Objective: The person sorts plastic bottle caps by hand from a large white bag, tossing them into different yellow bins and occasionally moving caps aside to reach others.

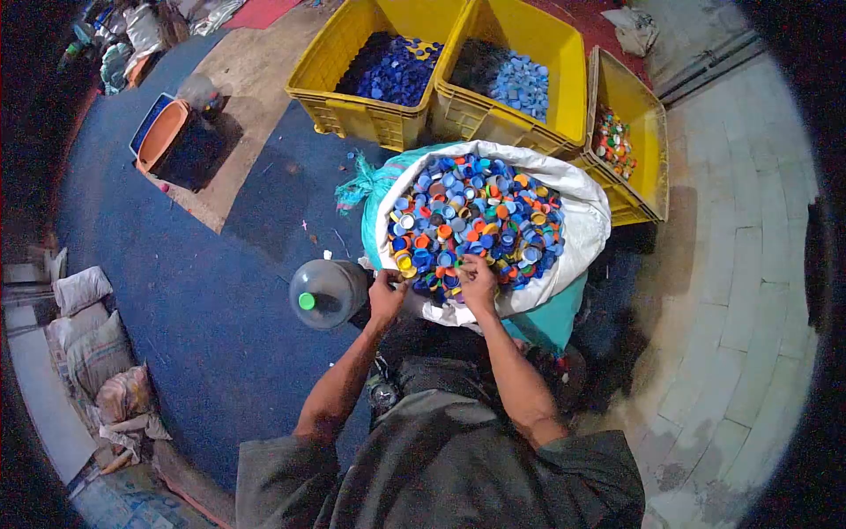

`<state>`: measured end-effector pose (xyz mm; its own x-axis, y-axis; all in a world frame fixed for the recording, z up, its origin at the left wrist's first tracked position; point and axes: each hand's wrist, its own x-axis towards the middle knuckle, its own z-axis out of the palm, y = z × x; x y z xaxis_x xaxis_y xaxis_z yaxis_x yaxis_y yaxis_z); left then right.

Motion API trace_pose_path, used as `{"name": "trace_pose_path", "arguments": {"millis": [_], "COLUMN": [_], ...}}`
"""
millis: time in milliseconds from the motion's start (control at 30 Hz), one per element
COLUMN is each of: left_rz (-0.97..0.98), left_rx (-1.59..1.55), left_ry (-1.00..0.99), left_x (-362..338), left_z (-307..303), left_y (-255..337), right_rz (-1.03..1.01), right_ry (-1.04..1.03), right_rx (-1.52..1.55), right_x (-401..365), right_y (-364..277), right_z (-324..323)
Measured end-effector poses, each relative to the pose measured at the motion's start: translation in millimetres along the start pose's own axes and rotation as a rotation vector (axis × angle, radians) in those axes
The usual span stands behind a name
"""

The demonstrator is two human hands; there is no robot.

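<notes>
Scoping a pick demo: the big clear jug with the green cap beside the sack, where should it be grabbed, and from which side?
Probably best to take the clear jug just under the green cap, from above on the open floor side. The body is wide and smooth, and the white sack and left hand crowd its other flank.

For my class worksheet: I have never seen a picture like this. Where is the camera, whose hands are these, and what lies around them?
No machine here: a camera worn on a person's head looks down at their own bare hands. The left hand and right hand rest at the near edge of a white sack heaped with mixed caps; whether either holds a cap cannot be told. Beside the left hand lies a clear bottle. Beyond stand three yellow crates holding caps.
</notes>
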<state>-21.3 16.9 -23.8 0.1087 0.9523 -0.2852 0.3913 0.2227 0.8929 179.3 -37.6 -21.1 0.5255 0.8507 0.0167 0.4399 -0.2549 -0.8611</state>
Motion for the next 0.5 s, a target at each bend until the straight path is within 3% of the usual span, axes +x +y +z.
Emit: {"name": "trace_pose_path", "arguments": {"millis": [67,167,367,500], "left_rz": [0.099,0.225,0.482,0.474], "left_rx": [0.121,0.218,0.5,0.593], "left_ry": [0.035,0.028,0.066,0.028], "left_x": [2,10,30,38], "left_z": [5,10,26,30], "left_y": [11,33,45,50], "right_rz": [0.062,-0.076,0.116,0.134], "right_ry": [0.003,0.042,0.03,0.012], "right_rx": [0.069,-0.045,-0.033,-0.052], "right_x": [-3,-6,-15,-23], "right_y": [11,4,0,-6], "right_z": [-4,-15,-18,-23]}}
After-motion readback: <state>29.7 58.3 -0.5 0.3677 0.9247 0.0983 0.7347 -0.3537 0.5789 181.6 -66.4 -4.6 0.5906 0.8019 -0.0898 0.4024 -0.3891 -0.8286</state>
